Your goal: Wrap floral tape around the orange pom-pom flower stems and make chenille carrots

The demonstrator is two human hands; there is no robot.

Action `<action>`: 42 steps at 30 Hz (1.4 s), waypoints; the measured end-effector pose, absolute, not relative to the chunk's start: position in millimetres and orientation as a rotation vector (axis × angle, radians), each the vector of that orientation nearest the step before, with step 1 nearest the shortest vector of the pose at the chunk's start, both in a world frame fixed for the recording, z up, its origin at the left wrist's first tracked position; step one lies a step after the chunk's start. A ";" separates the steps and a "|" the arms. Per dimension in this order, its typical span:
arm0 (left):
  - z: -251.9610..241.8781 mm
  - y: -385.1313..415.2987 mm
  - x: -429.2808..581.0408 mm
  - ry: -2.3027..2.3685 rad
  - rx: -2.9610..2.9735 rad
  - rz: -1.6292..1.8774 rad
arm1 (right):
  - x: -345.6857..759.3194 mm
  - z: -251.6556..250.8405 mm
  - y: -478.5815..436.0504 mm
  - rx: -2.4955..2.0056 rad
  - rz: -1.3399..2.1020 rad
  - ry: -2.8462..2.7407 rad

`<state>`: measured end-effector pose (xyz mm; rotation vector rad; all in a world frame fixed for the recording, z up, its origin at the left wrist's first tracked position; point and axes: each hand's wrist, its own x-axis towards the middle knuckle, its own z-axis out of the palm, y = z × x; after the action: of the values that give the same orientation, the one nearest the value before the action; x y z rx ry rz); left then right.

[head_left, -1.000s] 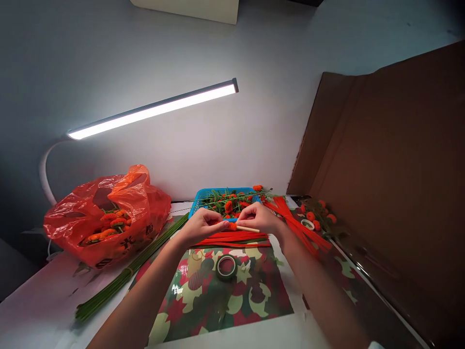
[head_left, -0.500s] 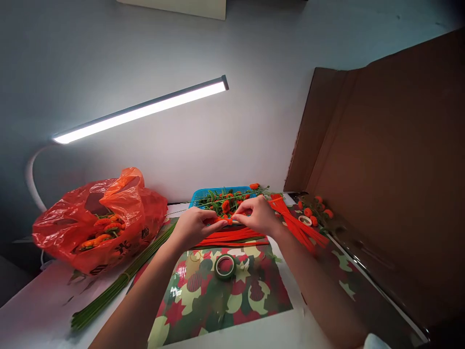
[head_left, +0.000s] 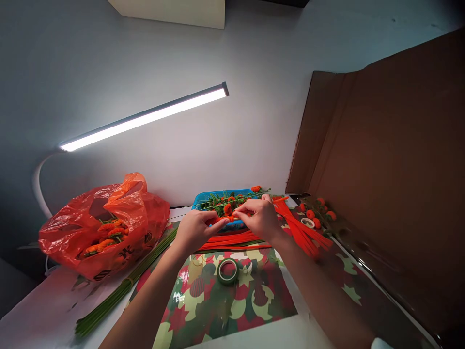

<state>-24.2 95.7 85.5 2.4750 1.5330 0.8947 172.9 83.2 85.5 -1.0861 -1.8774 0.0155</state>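
Between my hands, over the front rim of a blue basket (head_left: 199,198), is a fuzzy orange pipe cleaner (head_left: 229,219). My left hand (head_left: 194,228) pinches it between thumb and fingers. My right hand (head_left: 258,218) is closed at its other side, fingertips almost meeting the left thumb; a small pale piece shows there, too small to name. Just below the hands lies a bundle of straight orange pipe cleaners (head_left: 232,240). Nearer to me, a roll of green tape (head_left: 228,271) rests on the camouflage-patterned mat (head_left: 247,310).
Orange flowers with green stems (head_left: 227,209) fill the basket. At left stand a red plastic bag (head_left: 141,213) of orange flowers and a bundle of green stems (head_left: 109,303). More pipe cleaners (head_left: 301,228) and a white ring (head_left: 308,222) lie right, beside cardboard (head_left: 385,160). A lit lamp (head_left: 145,118) hangs above.
The whole view has shifted slightly, so things sit a little lower and further right. Both hands keep their pinch on the orange piece, with the right fingers slightly changed in pose.
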 end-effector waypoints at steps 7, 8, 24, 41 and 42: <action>86.6 94.5 -23.2 1.663 2.424 0.927 | 168.4 85.3 79.4 -1.090 -0.089 -1.909; 86.5 93.9 -22.4 1.694 2.418 0.939 | 167.2 84.9 78.8 -1.089 -0.098 -1.914; 88.2 93.1 -22.2 1.404 1.987 1.354 | 153.9 78.9 80.8 -0.919 0.725 -1.554; 89.0 94.6 -33.9 1.122 2.447 0.931 | 190.3 78.3 103.7 -0.994 1.043 -1.901; 90.1 94.0 -34.3 1.151 2.501 0.901 | 190.6 78.3 102.9 -1.018 0.998 -1.923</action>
<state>-34.3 94.0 90.1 2.5006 1.1509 0.9007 190.6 102.9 78.3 -1.0184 -1.9229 0.9983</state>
